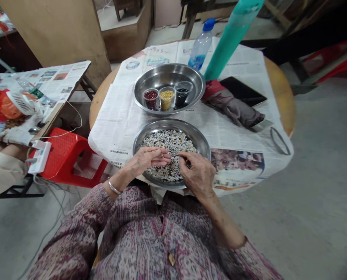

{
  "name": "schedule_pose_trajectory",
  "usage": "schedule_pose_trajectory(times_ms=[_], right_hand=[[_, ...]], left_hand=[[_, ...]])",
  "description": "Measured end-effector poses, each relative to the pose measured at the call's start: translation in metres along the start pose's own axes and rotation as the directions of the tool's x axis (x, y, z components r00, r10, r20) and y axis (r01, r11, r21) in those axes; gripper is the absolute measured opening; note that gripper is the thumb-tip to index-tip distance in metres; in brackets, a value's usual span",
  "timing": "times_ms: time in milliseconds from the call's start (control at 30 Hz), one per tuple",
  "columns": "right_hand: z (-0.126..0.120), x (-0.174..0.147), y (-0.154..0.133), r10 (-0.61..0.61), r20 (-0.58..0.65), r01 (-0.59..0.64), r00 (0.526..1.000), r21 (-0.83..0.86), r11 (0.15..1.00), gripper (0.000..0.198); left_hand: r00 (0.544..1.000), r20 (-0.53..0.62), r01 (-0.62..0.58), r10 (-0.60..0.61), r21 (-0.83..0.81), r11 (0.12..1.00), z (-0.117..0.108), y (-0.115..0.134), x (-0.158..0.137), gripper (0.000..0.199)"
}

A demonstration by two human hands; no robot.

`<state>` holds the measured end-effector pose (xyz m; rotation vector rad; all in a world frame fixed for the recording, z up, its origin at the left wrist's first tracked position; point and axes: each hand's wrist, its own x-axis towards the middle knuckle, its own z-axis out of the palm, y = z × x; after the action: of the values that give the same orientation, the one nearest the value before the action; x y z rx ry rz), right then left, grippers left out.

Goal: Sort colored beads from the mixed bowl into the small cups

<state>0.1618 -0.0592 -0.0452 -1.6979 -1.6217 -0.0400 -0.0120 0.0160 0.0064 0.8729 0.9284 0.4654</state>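
My left hand [150, 158] is palm up over the near steel basin [203, 144], fingers stretched out flat, with a few small yellowish kernels lying on them. Just to its right, my right hand [199, 171] is bent with thumb and forefinger drawn together; what they pinch, if anything, is too small to make out. Mixed white, dark and yellow grains [170, 140] cover the basin's floor. Behind it, a second steel basin [162, 73] holds three clear cups: one of dark red beans [150, 99], one of yellow kernels [166, 98] and one of black grains [181, 97].
Newspaper [115, 116] covers the round table. Toward the back stand a blue-capped bottle [201, 46] and a tall teal cylinder [230, 42]. A folded umbrella [232, 105] and a dark tablet [243, 91] lie right. At left are a red stool [65, 155] and a power strip [40, 157].
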Motion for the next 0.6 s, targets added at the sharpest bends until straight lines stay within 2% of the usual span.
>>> schedule_pose_trajectory(times_ms=[167, 367, 500, 600], right_hand=[[0.0, 0.0, 0.0, 0.018, 0.008, -0.018, 1.0, 0.008, 1.0, 0.021], [0.0, 0.0, 0.0, 0.023, 0.02, -0.023, 1.0, 0.013, 1.0, 0.021], [0.001, -0.001, 0.001, 0.008, 0.006, -0.009, 1.0, 0.011, 1.0, 0.021], [0.001, -0.001, 0.001, 0.01, 0.006, -0.01, 1.0, 0.015, 1.0, 0.021]], left_hand=[[1.0, 0.028, -0.003, 0.003, 0.001, 1.0, 0.001, 0.003, -0.002, 0.018], [0.994, 0.013, -0.111, 0.11, 0.132, 0.985, -0.001, 0.005, 0.001, 0.014], [0.973, -0.029, -0.215, 0.227, 0.227, 0.95, -0.001, 0.027, 0.01, 0.015], [0.923, -0.024, -0.348, 0.384, 0.372, 0.861, 0.003, 0.058, 0.023, 0.016]])
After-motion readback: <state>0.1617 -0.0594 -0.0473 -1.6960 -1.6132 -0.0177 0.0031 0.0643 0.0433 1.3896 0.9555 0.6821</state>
